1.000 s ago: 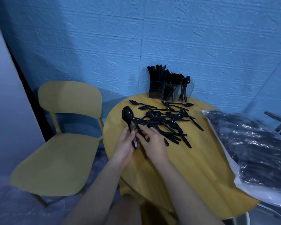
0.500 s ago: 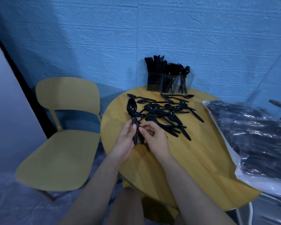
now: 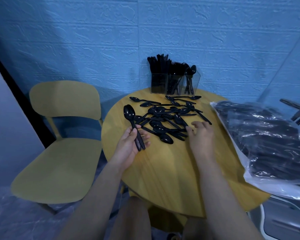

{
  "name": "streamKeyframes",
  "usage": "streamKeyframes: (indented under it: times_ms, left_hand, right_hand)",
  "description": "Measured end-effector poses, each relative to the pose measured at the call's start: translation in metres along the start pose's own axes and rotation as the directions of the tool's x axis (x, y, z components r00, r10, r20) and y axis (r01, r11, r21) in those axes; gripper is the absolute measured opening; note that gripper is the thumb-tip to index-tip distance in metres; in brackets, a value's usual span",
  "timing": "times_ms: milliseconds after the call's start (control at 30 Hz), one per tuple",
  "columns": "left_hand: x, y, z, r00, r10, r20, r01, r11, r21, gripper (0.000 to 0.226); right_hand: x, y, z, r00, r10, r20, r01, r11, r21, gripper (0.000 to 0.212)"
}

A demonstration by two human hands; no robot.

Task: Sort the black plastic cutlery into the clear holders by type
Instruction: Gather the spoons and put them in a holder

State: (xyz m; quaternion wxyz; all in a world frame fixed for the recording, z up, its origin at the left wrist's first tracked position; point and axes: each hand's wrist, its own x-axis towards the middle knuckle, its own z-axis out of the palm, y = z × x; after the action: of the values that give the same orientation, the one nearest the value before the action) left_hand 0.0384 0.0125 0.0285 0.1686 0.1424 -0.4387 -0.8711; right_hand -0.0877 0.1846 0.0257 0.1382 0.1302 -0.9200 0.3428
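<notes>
My left hand (image 3: pixel 130 144) grips a small stack of black spoons (image 3: pixel 132 122) by their handles, bowls pointing up and away. My right hand (image 3: pixel 200 135) hovers with loosely spread fingers over the right side of a pile of black spoons (image 3: pixel 164 118) lying loose on the round wooden table (image 3: pixel 163 167); it holds nothing. Three clear holders (image 3: pixel 174 82) stand at the table's far edge against the wall: the left one packed with knives, the middle with forks, the right with a few spoons.
A large clear plastic bag of black cutlery (image 3: pixel 270 142) covers the table's right side. A yellow chair (image 3: pixel 62 141) stands to the left of the table. The blue textured wall lies right behind the holders.
My right hand has left the spoon stack and moved right, over the pile. My left hand keeps the stack and has drawn slightly left.
</notes>
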Motion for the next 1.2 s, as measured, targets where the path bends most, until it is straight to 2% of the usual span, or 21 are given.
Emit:
streamKeyframes:
  times_ms: [100, 267, 367, 467, 567, 667, 800, 1000, 1100, 1200]
  left_hand:
    - [-0.001, 0.0, 0.0, 1.0, -0.01, -0.001, 0.01, 1.0, -0.002, 0.021]
    - [-0.001, 0.001, 0.001, 1.0, -0.02, -0.019, 0.02, 1.0, -0.011, 0.021]
    - [-0.002, 0.001, 0.0, 1.0, -0.019, -0.018, 0.019, 1.0, -0.005, 0.022]
    - [-0.003, 0.002, 0.003, 1.0, -0.014, -0.012, 0.014, 1.0, 0.002, 0.021]
    - [-0.003, 0.001, 0.006, 1.0, 0.013, -0.004, -0.013, 0.999, 0.032, 0.019]
    - [-0.004, -0.001, 0.006, 0.999, 0.043, -0.001, -0.042, 0.994, 0.099, 0.017]
    - [-0.005, -0.004, 0.005, 0.997, 0.063, 0.046, -0.072, 0.971, 0.227, 0.018]
    - [-0.004, -0.006, 0.004, 0.994, 0.043, 0.098, -0.075, 0.935, 0.346, 0.024]
    - [-0.005, -0.006, 0.004, 0.991, 0.095, 0.098, -0.129, 0.886, 0.446, 0.023]
    - [-0.004, -0.007, 0.003, 0.991, 0.112, 0.07, -0.131, 0.908, 0.397, 0.023]
  right_hand:
    - [0.002, 0.01, 0.002, 0.992, 0.096, 0.079, -0.093, 0.995, -0.042, 0.035]
    - [0.001, 0.006, 0.002, 0.989, 0.09, 0.113, -0.092, 0.996, 0.012, 0.023]
    - [0.0, 0.002, -0.003, 0.987, 0.134, 0.085, -0.146, 0.976, 0.164, 0.019]
    - [-0.005, -0.015, -0.006, 0.982, 0.154, 0.109, -0.187, 0.882, 0.433, 0.016]
    - [-0.017, -0.036, -0.002, 0.974, 0.021, 0.225, -0.166, 0.741, 0.651, 0.01]
    - [-0.028, -0.053, 0.006, 0.937, -0.166, 0.307, -0.123, 0.665, 0.737, 0.008]
    - [-0.03, -0.063, 0.021, 0.905, -0.254, 0.342, -0.109, 0.638, 0.762, 0.009]
    - [-0.035, -0.062, 0.032, 0.906, -0.333, 0.262, 0.078, 0.74, 0.668, 0.013]
    - [-0.029, -0.055, 0.028, 0.905, -0.371, 0.207, 0.19, 0.79, 0.583, 0.016]
    - [-0.008, -0.035, 0.014, 0.932, -0.338, 0.129, 0.255, 0.868, 0.426, 0.021]
